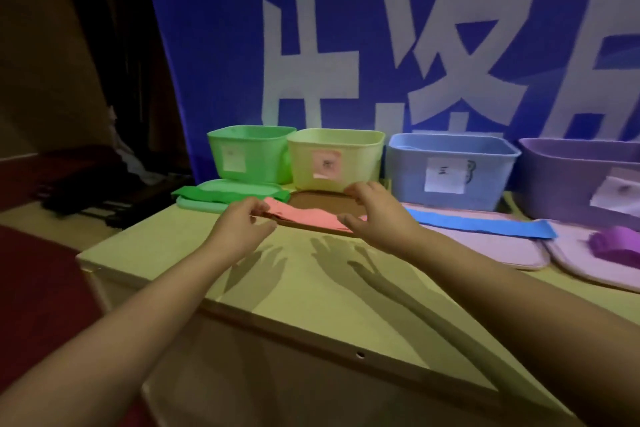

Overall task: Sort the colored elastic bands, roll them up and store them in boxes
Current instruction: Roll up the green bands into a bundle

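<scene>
Pale wood table (311,288), dim room. Left hand (239,222) pinches pink band (304,215) end, right hand (377,215) hovers half-curled over other end, contact unclear. Band lies flat, long axis left-right, before yellow box (336,159). Blue banner (381,28) behind.

Both hands, left (239,222) and right (375,215), pinch the ends of a pink band (304,215) above the bench (311,288), before four boxes (336,158).

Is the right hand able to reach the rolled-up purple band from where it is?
Probably yes. The right hand is at the pink band, and the purple band lies uncovered on its mat farther right, nothing standing between them.
</scene>
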